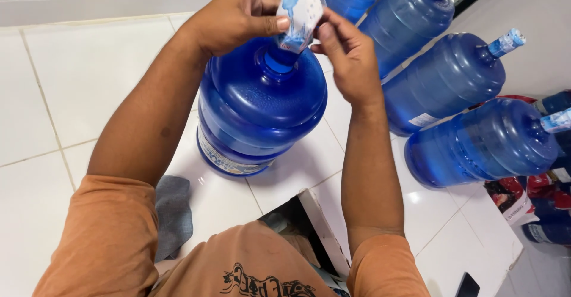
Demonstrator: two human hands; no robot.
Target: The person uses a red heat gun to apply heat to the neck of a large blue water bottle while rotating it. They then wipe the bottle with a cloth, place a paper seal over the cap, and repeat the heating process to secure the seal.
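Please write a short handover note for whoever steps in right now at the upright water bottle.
Left hand: pinches the plastic seal sleeve from its left side.
Right hand: fingertips on the sleeve's right edge.
The sleeve sits over the neck of the upright blue water bottle on the white tiled surface.
Done: three neighbouring bottles already wear sleeves on their caps.
Left: this sleeve is not yet fully down on the neck.
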